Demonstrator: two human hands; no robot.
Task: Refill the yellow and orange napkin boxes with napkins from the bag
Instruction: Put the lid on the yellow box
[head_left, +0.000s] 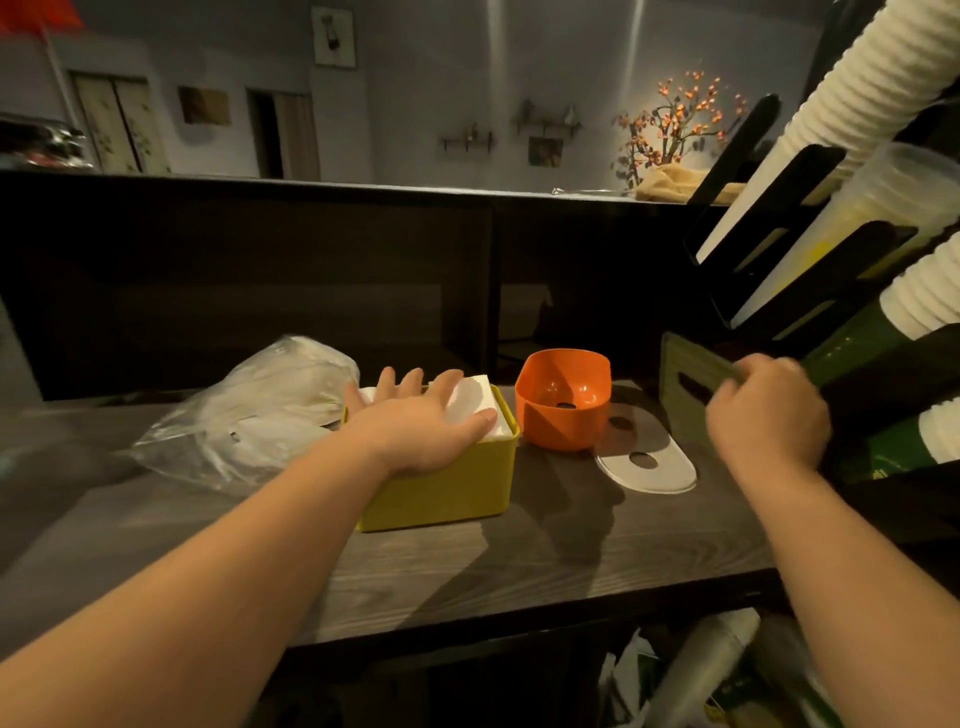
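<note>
The yellow napkin box (457, 488) stands on the dark wooden counter, filled with a white napkin stack (475, 402). My left hand (415, 426) lies flat on top of that stack, fingers straight. To its right the orange box (563, 400) stands open and holds nothing. A clear plastic bag (260, 410) with white napkins lies to the left of the yellow box. My right hand (763, 410) grips the edge of a flat olive-green lid (685, 384) with a slot, standing tilted at the right.
A pale oval lid (654, 467) with a round hole lies flat on the counter (519, 561) beside the orange box. A black rack (779, 218) with stacked white cups (852, 88) fills the right side. Bags and clutter sit below the counter's front edge.
</note>
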